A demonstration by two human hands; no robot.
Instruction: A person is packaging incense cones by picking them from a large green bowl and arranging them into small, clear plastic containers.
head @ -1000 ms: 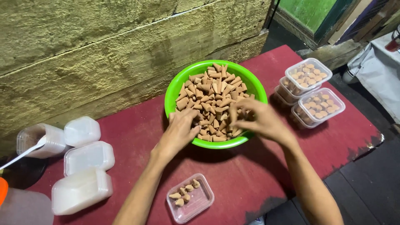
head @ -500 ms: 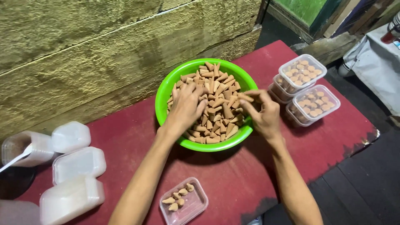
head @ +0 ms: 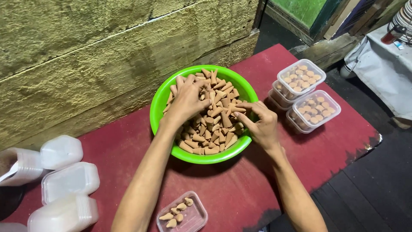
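Head view, looking down at a red table [head: 128, 141]. A green bowl [head: 159, 103] sits against a rough wall, heaped with tan cone-shaped pieces [head: 214, 124]. Since a second ago both hands have moved from the bowl's near rim into the heap. The left hand [head: 187, 99] lies flat on the cones, fingers curled. The right hand [head: 260, 122] pinches cones between thumb and fingertips. A small clear tray [head: 193, 219] holds a few cones near the table's front edge.
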